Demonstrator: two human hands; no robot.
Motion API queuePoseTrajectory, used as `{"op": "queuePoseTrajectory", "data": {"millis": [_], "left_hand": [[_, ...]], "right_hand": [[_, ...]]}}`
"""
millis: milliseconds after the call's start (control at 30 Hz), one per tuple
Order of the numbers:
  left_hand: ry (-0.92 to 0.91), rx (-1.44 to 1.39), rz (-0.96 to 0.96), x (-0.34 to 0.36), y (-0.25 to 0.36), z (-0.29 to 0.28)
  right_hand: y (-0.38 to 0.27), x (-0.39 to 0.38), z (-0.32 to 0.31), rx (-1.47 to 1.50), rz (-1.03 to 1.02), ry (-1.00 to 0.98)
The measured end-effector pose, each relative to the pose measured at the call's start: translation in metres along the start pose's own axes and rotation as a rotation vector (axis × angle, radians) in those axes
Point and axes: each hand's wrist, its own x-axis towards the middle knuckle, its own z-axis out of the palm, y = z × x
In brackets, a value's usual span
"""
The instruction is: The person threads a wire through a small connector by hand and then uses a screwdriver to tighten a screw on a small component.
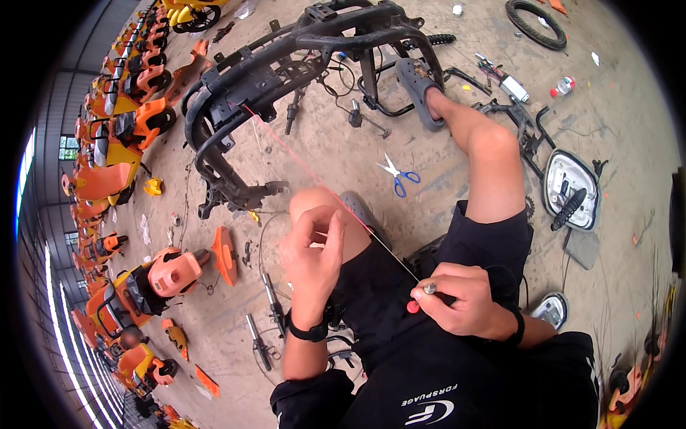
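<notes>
A thin cord (pixel 289 152), red along most of its length and pale near my right hand, stretches taut from the black metal vehicle frame (pixel 314 44) to my right hand (pixel 457 300). That hand is closed around a small tool with a metal tip and red end (pixel 413 307); its exact kind is unclear. My left hand (pixel 314 247) is raised beside the cord, thumb and forefinger curled together in a pinch. Whether anything is between them is hidden. Blue-handled scissors (pixel 400 177) lie partly spread on the floor beyond my hands.
Black wiring and loose metal parts lie under the frame. At right are a white-and-black cover (pixel 572 189), a plastic bottle (pixel 563 87) and a tyre (pixel 536 23). Orange panels (pixel 224 256) and two metal tubes (pixel 259 342) lie left. Rows of orange scooters (pixel 107 182) stand beyond.
</notes>
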Motion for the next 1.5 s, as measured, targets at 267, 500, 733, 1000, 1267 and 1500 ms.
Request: {"op": "queuePoseTrajectory", "data": {"millis": [267,500,733,1000,1267,1500], "left_hand": [[0.033,-0.211,0.175,-0.008,0.005,0.025],[-0.078,-0.156,0.389,0.000,0.011,0.031],[-0.112,-0.100,0.420,0.013,0.009,0.024],[-0.201,-0.182,0.286,0.019,0.008,0.025],[-0.255,-0.291,0.149,0.021,0.008,0.032],[-0.322,-0.541,-0.131,0.024,-0.003,0.038]], "right_hand": [[0.002,0.000,-0.017,0.631,0.560,-0.126],[0.010,0.002,-0.030,0.948,0.759,-0.141],[0.007,0.006,-0.033,0.952,0.778,-0.154],[0.005,0.009,-0.034,0.906,0.796,-0.124],[0.004,0.012,-0.035,0.876,0.790,-0.118],[0.006,0.011,-0.035,0.907,0.799,-0.119]]}}
